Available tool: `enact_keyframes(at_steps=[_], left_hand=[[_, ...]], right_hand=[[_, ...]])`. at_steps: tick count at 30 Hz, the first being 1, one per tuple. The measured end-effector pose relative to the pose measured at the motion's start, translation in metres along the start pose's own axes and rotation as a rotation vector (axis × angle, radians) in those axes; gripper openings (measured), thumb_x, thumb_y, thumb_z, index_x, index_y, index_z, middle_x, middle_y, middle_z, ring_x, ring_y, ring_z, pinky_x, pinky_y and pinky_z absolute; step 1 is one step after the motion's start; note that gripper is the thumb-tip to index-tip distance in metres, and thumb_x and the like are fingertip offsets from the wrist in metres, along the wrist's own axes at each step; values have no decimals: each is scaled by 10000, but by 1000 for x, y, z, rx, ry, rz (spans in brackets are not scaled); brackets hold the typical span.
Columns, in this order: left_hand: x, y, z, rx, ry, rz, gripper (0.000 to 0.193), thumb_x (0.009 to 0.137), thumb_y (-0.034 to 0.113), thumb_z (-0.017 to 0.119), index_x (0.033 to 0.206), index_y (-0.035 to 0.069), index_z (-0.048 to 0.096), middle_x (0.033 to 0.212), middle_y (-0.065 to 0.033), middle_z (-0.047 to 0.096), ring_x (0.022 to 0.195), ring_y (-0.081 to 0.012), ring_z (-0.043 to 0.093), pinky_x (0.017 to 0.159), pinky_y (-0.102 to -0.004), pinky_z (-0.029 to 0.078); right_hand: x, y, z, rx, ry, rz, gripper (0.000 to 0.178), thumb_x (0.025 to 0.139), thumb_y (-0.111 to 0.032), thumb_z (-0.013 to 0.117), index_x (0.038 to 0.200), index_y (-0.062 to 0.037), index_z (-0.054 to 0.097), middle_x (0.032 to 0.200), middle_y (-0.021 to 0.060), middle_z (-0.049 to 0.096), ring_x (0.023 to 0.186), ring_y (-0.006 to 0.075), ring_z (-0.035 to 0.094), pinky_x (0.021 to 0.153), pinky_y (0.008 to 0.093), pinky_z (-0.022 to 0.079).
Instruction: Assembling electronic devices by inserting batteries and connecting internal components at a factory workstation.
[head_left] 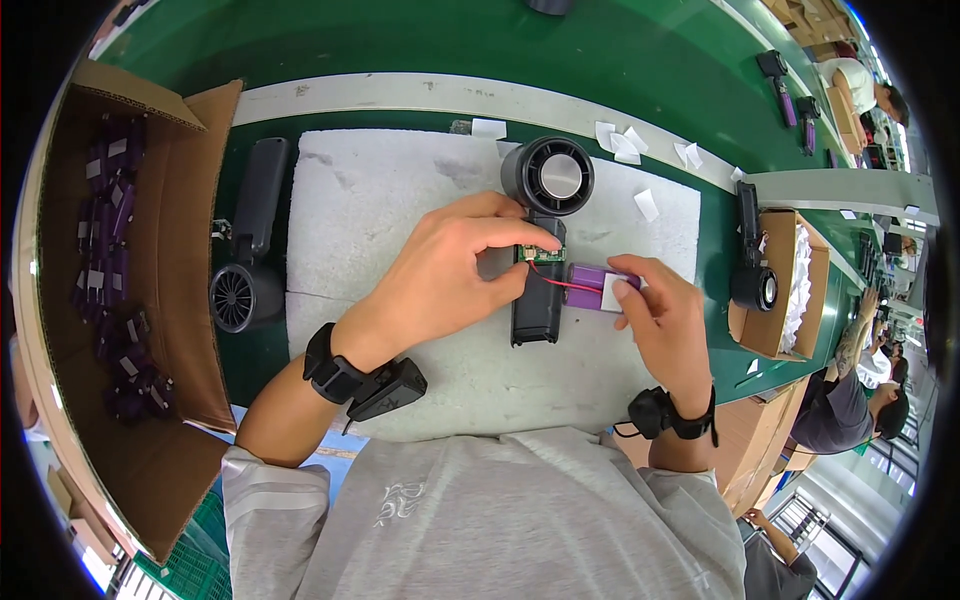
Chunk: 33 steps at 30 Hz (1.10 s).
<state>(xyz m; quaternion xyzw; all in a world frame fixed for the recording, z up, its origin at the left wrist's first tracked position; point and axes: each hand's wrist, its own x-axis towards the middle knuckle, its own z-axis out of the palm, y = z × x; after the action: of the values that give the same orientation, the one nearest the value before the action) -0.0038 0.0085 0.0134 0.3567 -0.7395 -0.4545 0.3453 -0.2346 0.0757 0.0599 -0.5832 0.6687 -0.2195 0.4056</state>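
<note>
A black handheld fan (537,318) lies on the white foam board with its round head away from me and its handle opened. A small green circuit board (542,254) shows in the handle. My left hand (440,262) grips the handle there, index fingertip on the circuit board and thumb at the handle's left edge. Between the thumb and fingers of my right hand (668,315) is a purple battery (584,287) with a white label, just right of the handle. Red wires (560,283) run from the battery to the circuit board.
At the left stands a cardboard box (190,330) holding many purple batteries. Another black fan (246,297) lies beside the foam board (370,200). White paper slips (625,142) are scattered at the far edge. A smaller carton (800,345) with a fan stands right; people work beyond.
</note>
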Motion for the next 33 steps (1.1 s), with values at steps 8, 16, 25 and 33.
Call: enact_keyframes(at_steps=[8, 16, 25, 33], left_hand=[[-1, -1, 0, -1, -2, -4, 276, 748, 29, 675, 1007, 114, 720, 944, -104, 625, 778, -241, 622, 661, -313, 501], [-1, -1, -1, -7, -22, -8, 282, 757, 26, 668, 1017, 121, 720, 944, -108, 623, 769, -240, 620, 654, -313, 499], [-1, -2, 0, -3, -9, 33, 285, 762, 23, 661, 1022, 123, 718, 938, -107, 620, 768, -241, 620, 656, -315, 502], [-1, -3, -1, -22, -18, 23, 296, 761, 16, 663, 1030, 128, 716, 927, -100, 617, 759, -231, 615, 653, -309, 502]], right_hand=[[-4, 5, 8, -407, 195, -464, 142, 743, 33, 732, 876, 29, 684, 1005, 136, 687, 741, 226, 659, 623, 308, 522], [-5, -3, 8, -534, 139, -582, 137, 696, 51, 738, 816, 49, 671, 1005, 157, 699, 767, 275, 664, 650, 331, 541], [-4, 5, 3, -409, 161, -530, 124, 699, 66, 725, 812, 47, 677, 1014, 158, 706, 768, 265, 667, 649, 324, 539], [-3, 6, 3, -441, 135, -581, 136, 695, 71, 730, 816, 43, 674, 1021, 158, 705, 762, 264, 663, 637, 324, 533]])
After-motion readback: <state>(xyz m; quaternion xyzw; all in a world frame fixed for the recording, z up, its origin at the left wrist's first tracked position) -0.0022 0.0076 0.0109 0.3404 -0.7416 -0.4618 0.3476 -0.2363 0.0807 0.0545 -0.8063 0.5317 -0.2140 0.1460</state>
